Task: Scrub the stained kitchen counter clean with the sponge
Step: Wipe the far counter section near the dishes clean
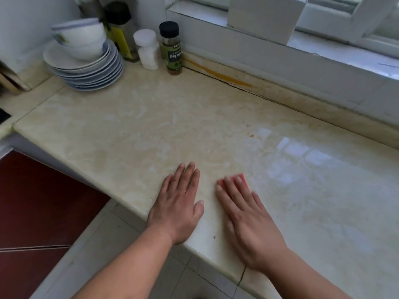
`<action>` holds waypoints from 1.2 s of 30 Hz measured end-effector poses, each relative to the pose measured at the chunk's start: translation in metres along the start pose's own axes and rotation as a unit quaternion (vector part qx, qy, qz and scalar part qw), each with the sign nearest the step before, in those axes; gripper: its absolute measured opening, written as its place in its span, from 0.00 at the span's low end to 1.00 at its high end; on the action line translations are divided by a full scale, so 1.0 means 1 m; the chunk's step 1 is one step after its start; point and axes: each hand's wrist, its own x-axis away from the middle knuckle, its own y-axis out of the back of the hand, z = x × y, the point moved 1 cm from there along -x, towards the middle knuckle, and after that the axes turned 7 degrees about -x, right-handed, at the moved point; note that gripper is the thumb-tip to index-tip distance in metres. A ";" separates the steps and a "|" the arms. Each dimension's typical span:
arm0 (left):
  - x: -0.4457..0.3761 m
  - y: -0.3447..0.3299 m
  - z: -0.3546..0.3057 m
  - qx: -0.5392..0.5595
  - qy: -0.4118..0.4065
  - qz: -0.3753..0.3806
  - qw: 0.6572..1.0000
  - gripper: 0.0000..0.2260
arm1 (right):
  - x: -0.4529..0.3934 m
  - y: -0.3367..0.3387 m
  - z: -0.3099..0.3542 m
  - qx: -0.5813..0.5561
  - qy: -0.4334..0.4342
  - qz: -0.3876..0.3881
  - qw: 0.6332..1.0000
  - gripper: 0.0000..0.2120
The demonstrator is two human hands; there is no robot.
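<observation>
Cream marble-patterned desk runs beneath a window sill, its surface smeared, with an orange-yellow streak along the back edge and a small brownish spot nearer the middle. At the far left corner stands 1 stack of plates, their exact number unclear, carrying 2 nested bowls. Beside them, along the back edge, stand 3 containers: 1 dark-capped bottle with a yellow label, 1 white shaker and 1 black-capped spice jar. At the near edge, 2 bare hands lie palm down. The left hand rests flat on the desk, its fingers straight and together, holding nothing. The right hand lies just beside it, fingers extended and pressing down on 1 pink sponge, which sits on the desk near the front edge, mostly hidden beneath the fingertips.
</observation>
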 end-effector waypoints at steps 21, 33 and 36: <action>-0.001 -0.016 0.004 -0.041 -0.006 -0.076 0.996 0.36 | -0.040 0.080 -0.174 0.057 -0.200 -0.108 0.972 0.34; -0.002 -0.014 0.006 -0.024 -0.012 -0.084 0.996 0.36 | -0.124 0.026 -0.030 -0.013 0.028 -0.038 0.999 0.31; -0.001 -0.014 0.006 -0.014 -0.014 -0.082 0.996 0.36 | -0.056 0.024 -0.029 -0.014 0.070 -0.009 0.997 0.31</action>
